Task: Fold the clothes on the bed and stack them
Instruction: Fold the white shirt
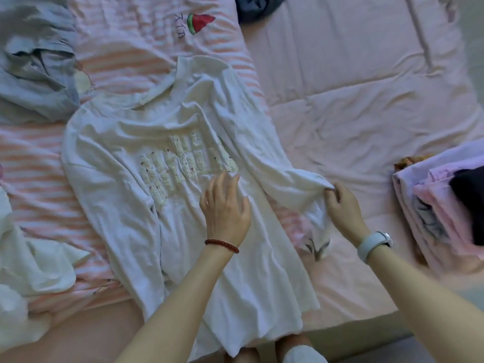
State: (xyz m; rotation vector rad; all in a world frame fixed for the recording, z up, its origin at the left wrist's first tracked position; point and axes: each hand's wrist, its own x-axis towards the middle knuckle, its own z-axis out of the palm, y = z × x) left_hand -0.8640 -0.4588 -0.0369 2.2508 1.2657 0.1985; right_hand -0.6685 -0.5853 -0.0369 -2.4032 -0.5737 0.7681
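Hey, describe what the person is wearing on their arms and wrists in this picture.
Both forearms are bare, with no sleeves in view. The left wrist carries a thin dark red beaded bracelet. The right wrist carries a watch with a pale grey band and a rounded case. No rings or gloves show on either hand.

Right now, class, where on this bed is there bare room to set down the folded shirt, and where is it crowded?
Free: the pink quilt between the white shirt and the folded stack, below the dark garment. Crowded: the striped sheet, hemmed by the grey shirt and white clothes.
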